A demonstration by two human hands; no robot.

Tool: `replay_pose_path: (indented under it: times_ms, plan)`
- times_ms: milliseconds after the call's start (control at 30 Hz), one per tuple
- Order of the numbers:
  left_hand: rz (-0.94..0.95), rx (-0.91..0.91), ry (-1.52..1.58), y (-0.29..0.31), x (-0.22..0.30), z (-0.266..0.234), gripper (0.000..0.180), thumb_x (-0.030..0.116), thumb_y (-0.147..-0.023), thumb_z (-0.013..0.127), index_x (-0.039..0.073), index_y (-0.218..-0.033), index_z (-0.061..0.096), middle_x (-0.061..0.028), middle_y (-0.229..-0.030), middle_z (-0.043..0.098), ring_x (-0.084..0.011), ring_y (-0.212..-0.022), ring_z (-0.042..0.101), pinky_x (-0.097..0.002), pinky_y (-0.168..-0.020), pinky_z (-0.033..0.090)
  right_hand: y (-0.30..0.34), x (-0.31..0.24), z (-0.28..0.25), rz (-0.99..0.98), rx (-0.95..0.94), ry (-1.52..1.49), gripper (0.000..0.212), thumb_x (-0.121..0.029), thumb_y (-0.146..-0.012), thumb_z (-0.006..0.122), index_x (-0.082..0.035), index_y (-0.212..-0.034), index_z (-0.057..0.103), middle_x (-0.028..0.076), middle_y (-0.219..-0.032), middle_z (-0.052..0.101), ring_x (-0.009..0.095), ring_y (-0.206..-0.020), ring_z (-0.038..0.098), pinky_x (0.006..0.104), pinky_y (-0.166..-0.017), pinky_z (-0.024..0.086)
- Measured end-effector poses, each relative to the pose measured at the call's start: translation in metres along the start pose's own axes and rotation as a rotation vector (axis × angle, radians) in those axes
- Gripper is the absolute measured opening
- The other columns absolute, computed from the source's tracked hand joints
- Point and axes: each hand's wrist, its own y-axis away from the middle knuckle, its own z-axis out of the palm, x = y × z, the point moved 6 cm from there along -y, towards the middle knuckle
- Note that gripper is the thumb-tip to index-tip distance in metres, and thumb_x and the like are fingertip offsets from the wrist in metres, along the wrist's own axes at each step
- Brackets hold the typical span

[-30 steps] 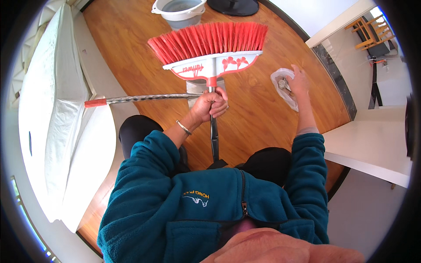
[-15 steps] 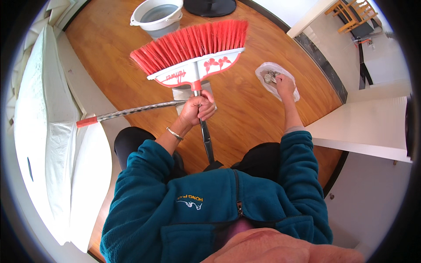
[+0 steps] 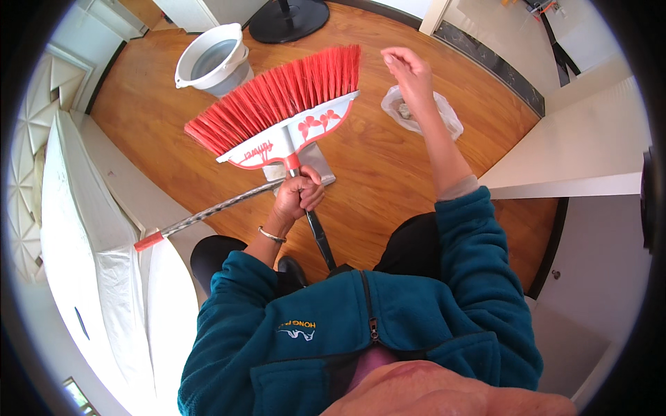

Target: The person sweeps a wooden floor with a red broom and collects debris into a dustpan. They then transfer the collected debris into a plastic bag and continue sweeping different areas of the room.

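My right hand (image 3: 412, 75) left the one-o'clock bag (image 3: 449, 119): reach seemingly over, can't tell if pinching. Left hand (image 3: 300, 195) clasps broom (image 3: 283, 139).

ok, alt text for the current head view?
The wearer's left grip holds a red-bristled broom just below its head; the right grip hovers near a white plastic bag on the wooden floor. A white-and-grey bucket stands at upper left.

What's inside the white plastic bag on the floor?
Pale, crumpled scraps show inside the white plastic bag, left of the right forearm. The forearm crosses its opening, so anything behind it cannot be seen.
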Motion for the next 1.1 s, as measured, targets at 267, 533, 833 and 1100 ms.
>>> replay_pose_path:
  times_ms: [267,533,833,1100]
  plan:
    - [-0.036,-0.008,0.001,0.002,0.003,-0.004,0.013,0.002,-0.083,0.047,0.000,-0.084,0.060,0.0013,-0.047,0.032,-0.0096,-0.035,0.031,-0.0246,-0.034,0.028,-0.050,-0.006,0.042,-0.108,-0.190,0.332,0.016,-0.017,-0.078,0.071,-0.002,-0.085,0.070,0.002,-0.077,0.064,0.009,-0.070,0.055,0.0257,-0.064,0.045]
    - [-0.040,0.086,0.037,0.003,-0.001,-0.008,0.013,0.004,-0.083,0.047,0.000,-0.083,0.058,0.0014,-0.047,0.032,-0.0095,-0.034,0.031,-0.0243,-0.034,0.028,-0.042,0.060,-0.043,0.162,0.042,0.124,0.010,-0.012,-0.078,0.070,-0.003,-0.082,0.069,0.000,-0.074,0.064,0.006,-0.068,0.053,0.0244,-0.063,0.043]
    - [0.061,0.165,0.094,-0.004,-0.007,-0.001,0.012,0.003,-0.082,0.049,-0.001,-0.083,0.060,0.0011,-0.047,0.034,-0.0100,-0.034,0.033,-0.0245,-0.033,0.031,0.041,0.200,-0.202,0.282,-0.017,1.253,0.024,-0.024,-0.082,0.052,-0.009,-0.081,0.071,0.012,-0.083,0.067,0.033,-0.086,0.064,0.0458,-0.072,0.048]
    - [0.053,0.178,0.097,-0.003,-0.008,0.004,0.011,0.003,-0.082,0.049,-0.001,-0.083,0.060,0.0007,-0.048,0.035,-0.0098,-0.035,0.034,-0.0244,-0.034,0.031,0.051,0.207,-0.199,0.238,0.021,1.308,0.027,-0.028,-0.085,0.054,-0.007,-0.093,0.068,0.015,-0.088,0.066,0.034,-0.090,0.062,0.0452,-0.077,0.049]
